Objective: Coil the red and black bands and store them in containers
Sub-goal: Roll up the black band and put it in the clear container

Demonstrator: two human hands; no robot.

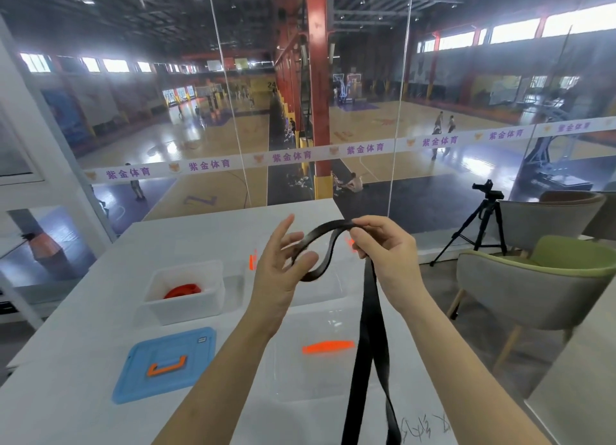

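Observation:
I hold the black band (368, 328) in the air above the white table (83, 361). My right hand (383, 244) pinches its upper bend, and two long strands hang down from there past the frame's bottom edge. My left hand (283, 261) has its fingers spread, with the thumb pressed on a small loop of the band. The red band (183, 290) lies coiled inside a white container (183, 306) at the left. A clear container (320, 291) stands under my hands, partly hidden by them.
A blue lid (165, 364) with an orange handle lies near the front left. A clear lid (313, 354) with an orange handle lies in front of the clear container. A glass wall borders the table's far edge. Armchairs (533, 288) and a tripod (480, 224) stand to the right.

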